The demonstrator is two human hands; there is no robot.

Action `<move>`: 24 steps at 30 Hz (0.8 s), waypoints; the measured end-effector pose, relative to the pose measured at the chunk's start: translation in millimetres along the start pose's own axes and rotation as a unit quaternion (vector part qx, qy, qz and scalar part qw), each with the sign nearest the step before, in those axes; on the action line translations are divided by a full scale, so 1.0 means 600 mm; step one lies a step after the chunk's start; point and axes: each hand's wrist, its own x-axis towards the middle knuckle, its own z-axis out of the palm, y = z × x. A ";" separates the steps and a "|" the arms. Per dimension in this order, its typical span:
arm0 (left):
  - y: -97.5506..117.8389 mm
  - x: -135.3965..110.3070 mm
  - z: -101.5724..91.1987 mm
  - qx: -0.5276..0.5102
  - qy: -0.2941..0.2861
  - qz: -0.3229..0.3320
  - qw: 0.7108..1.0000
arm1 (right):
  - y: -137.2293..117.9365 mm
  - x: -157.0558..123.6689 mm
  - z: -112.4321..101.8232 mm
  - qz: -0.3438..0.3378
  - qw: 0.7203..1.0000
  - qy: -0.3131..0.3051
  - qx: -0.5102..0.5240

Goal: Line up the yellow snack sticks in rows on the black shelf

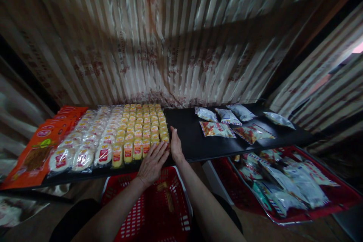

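Note:
Rows of small yellow wrapped cakes (137,132) stand packed together on a black shelf (193,141). My left hand (154,160) lies flat over the front right corner of these cakes, fingers stretched out and touching them. My right hand (176,144) is held on edge against the right side of the block, its fingers straight and its thumb up. Neither hand grasps anything. To the left of the yellow cakes are rows of round white cakes (83,157) in clear wrappers with red labels.
Orange packets (42,143) overlap at the shelf's left end. Several striped-edge snack bags (217,129) lie on its right part. Below are a red basket (133,211) holding a few small items and another red basket (350,193) full of bags. A patterned curtain (159,45) hangs behind.

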 end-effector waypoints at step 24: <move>0.000 0.005 -0.002 -0.009 -0.021 -0.021 1.000 | -0.001 -0.007 0.017 -0.038 0.999 -0.027 0.004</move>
